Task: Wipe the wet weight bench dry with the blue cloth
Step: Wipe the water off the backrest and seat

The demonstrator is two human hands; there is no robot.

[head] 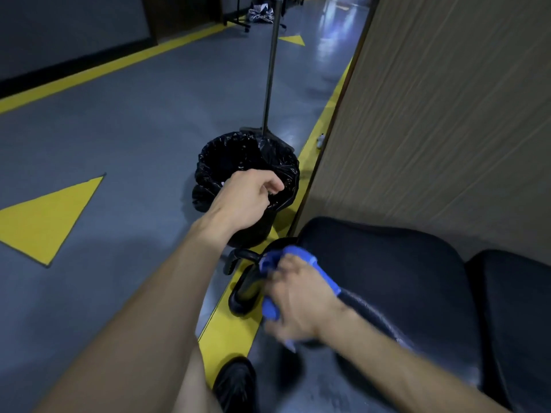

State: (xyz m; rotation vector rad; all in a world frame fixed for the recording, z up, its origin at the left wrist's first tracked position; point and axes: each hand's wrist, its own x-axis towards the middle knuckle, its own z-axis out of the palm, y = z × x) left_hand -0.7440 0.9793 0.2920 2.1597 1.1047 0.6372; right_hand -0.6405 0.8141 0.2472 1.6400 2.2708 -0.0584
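Flooring point(125, 138) of grey-blue, crossed by yellow lines and yellow triangles, fills most of what we see from 7 to 12 o'clock. A tan wood-grain wall panel point(441, 114) rises from 12 to 3 o'clock. Below it, at 4 o'clock, lies the black padded weight bench point(396, 278), its front edge glossy under the light; we see a second black pad point(518, 317) just beside it, at the right edge. Near the centre stands a bin lined with a black bag point(238, 162), and a dark pole point(269, 73) climbs from behind it toward 12 o'clock. At 6 o'clock a black shoe point(235, 383) rests on the floor.

Our left hand point(244, 201) hangs over the bin's near rim, fingers curled loosely inward; we cannot tell whether they pinch the bag's edge. Our right hand point(301, 299), blurred, is closed around the blue cloth point(293, 254), bunched against the bench's left front corner at 5 o'clock. Just left of the cloth we see a black curved handle point(244, 289) of the bench frame.
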